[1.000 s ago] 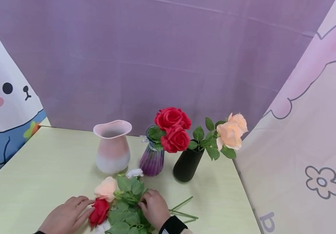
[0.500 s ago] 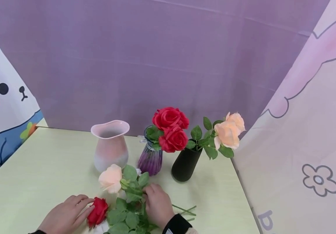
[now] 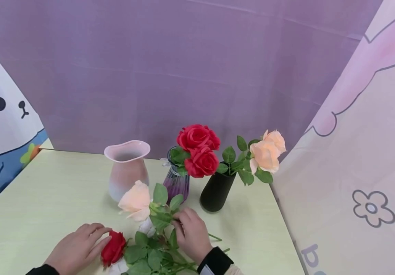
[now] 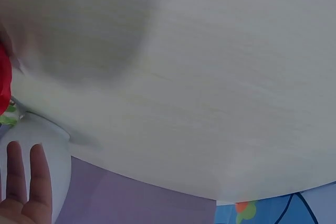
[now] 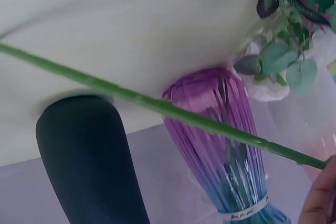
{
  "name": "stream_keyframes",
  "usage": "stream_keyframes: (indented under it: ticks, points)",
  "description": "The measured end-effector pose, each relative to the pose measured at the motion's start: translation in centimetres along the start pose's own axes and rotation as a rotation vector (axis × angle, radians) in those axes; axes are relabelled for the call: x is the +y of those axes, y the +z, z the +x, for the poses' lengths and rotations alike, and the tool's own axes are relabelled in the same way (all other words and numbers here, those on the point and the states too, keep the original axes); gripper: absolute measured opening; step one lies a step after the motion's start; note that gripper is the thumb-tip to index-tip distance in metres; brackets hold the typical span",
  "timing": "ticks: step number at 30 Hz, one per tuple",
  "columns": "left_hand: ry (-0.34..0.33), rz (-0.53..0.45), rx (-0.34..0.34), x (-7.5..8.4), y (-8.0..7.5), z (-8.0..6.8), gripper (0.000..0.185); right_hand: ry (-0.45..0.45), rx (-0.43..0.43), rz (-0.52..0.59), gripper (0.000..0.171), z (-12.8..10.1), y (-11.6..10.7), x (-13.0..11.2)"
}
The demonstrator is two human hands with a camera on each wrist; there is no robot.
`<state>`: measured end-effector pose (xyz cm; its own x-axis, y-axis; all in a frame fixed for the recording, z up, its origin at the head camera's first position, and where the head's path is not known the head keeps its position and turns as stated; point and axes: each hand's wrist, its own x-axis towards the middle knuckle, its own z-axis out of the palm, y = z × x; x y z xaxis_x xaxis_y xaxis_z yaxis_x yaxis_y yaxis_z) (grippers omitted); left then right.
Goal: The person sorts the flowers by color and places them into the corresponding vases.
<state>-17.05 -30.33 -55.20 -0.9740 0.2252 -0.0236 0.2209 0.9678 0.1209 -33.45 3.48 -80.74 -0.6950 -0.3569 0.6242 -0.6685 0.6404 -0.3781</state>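
Note:
My right hand (image 3: 193, 233) pinches the green stem (image 5: 142, 99) of a peach rose (image 3: 136, 202) just below its leaves. The bloom is up over the pile, overlapping the pink-and-white vase (image 3: 128, 176) in the head view. On the table my left hand (image 3: 80, 246) rests beside a red rose (image 3: 113, 248), its fingertips at the petals. Two of its straight fingers (image 4: 39, 174) show in the left wrist view. White blooms (image 3: 147, 227) and leafy stems (image 3: 154, 258) lie between the hands.
A purple glass vase (image 5: 210, 111) with red roses (image 3: 202, 161) stands behind the pile. Right of it is a black vase (image 3: 217, 193) with peach roses (image 3: 265, 154). A purple backdrop (image 3: 170, 76) rises behind the pale table (image 3: 70, 183).
My right hand has raised the peach rose out of the pile, slightly rightward and away from the red rose. The left hand stays by the red rose. The head view shifts slightly.

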Motion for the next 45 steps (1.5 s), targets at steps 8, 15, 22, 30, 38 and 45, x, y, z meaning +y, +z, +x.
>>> stream_keyframes:
  ticks: [8, 15, 22, 30, 38, 45]
  points:
    - [0.046, 0.041, 0.095, -7.3, 10.3, 3.2, 0.049, -0.095, 0.199, 0.136, 0.036, 2.3, -4.3, 0.0]
    - [0.085, 0.093, 0.244, -18.5, 28.3, 7.8, 0.054, -0.133, 0.293, 0.241, 0.029, 3.6, -5.4, 2.1]
    - [0.074, 0.054, 0.288, -19.2, 29.3, 9.2, 0.054, -0.129, 0.376, 0.3, 0.031, 4.8, -8.0, 2.8]
    - [0.077, 0.073, 0.295, -18.5, 27.3, 10.2, 0.056, -0.097, 0.463, 0.327, 0.028, 7.1, -11.7, 4.1]
    - [0.106, 0.086, 0.326, -17.7, 24.8, 11.5, 0.056, -0.069, 0.541, 0.336, 0.026, 9.4, -15.6, 5.0]
    - [0.135, 0.083, 0.37, -17.3, 23.2, 13.3, 0.061, -0.09, 0.6, 0.446, 0.026, 11.1, -18.7, 5.5]
